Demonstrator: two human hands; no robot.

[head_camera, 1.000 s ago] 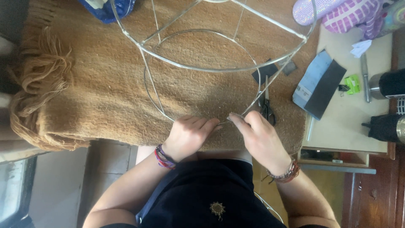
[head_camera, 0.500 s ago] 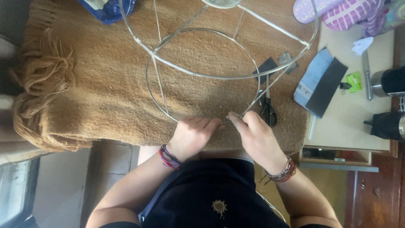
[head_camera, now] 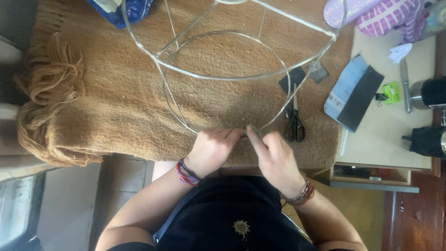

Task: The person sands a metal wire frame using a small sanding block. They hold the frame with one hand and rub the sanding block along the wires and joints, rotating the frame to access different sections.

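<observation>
Spread over most of the work surface is a coarse tan woven blanket [head_camera: 107,93] with a tangled fringe bunched at its left end, and a pale cream tabletop [head_camera: 376,144] shows bare at the right. On the blanket stands a round wire lampshade frame [head_camera: 223,76] of thin silvery metal, two rings joined by slanting struts, its lower ring lying on the cloth and reaching to the near edge where I work.

My left hand [head_camera: 213,148] is curled closed over the nearest stretch of that lower ring, fingers folded down on the wire. My right hand [head_camera: 274,158] meets it from the right, forefinger and thumb pressed together in a pinch at the same spot on the ring; whether something small sits between those fingertips I cannot tell. Both hands touch each other there. Braided bracelets circle my left wrist, beaded ones my right.

Just right of my right hand lies a pair of black-handled scissors [head_camera: 294,122], blades pointing away from me, beside a strut of the frame. Farther off, a small dark square of fabric [head_camera: 293,79] rests on the blanket. On the cream top sits a blue and black flat packet [head_camera: 353,93], with a green binder clip [head_camera: 391,92] near it. A blue plastic bag [head_camera: 125,9] lies at the far edge.
</observation>
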